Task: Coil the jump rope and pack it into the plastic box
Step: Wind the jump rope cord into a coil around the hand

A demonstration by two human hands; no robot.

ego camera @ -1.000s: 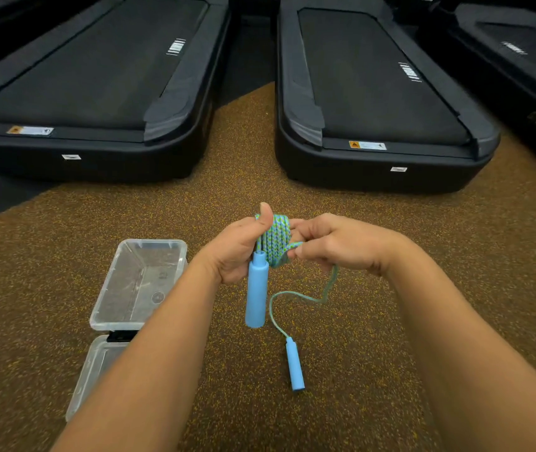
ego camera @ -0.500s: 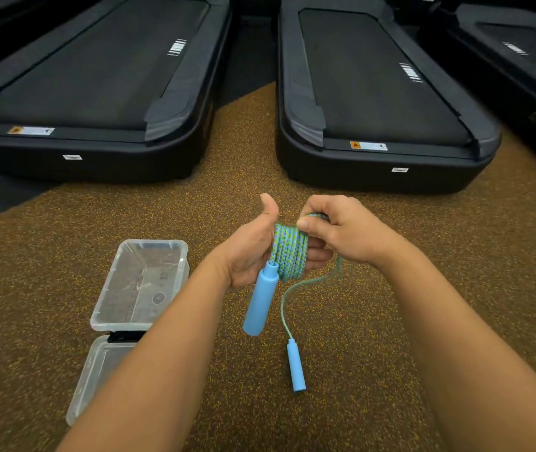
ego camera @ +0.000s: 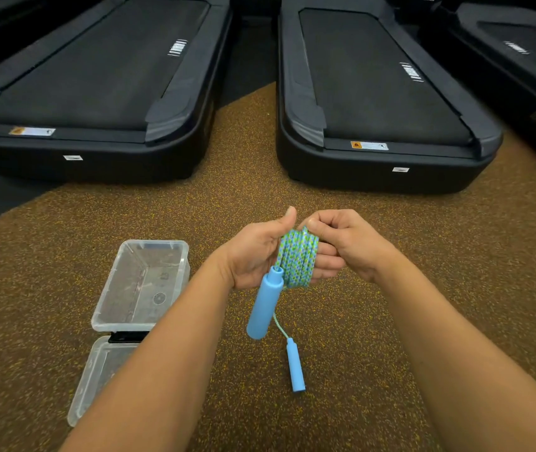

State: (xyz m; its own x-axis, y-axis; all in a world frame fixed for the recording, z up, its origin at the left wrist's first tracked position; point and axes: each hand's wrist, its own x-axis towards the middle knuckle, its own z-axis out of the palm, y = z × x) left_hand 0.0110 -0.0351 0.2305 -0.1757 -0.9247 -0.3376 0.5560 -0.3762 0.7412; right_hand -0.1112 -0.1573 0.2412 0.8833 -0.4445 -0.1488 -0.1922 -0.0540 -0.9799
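Observation:
The green-blue jump rope (ego camera: 297, 257) is wound in several turns around the straight fingers of my left hand (ego camera: 253, 252), whose thumb points up. My right hand (ego camera: 348, 239) pinches the rope at the top of the coil. One blue handle (ego camera: 263, 308) hangs down from my left palm. A short free length of rope runs down to the second blue handle (ego camera: 294, 365), which dangles near the floor. The clear plastic box (ego camera: 139, 326) stands open on the floor to the left of my left forearm, with nothing visible in it.
The box's clear lid (ego camera: 87, 386) lies flat just in front of it, partly under my left forearm. Two black treadmills (ego camera: 97, 93) (ego camera: 380, 102) stand ahead, and a third (ego camera: 521, 60) is at the far right. The floor is brown speckled rubber.
My right hand has carried the rope over the top of the coil, adding a turn. The free length is shorter and the second handle has risen. My left thumb has lifted off the coil.

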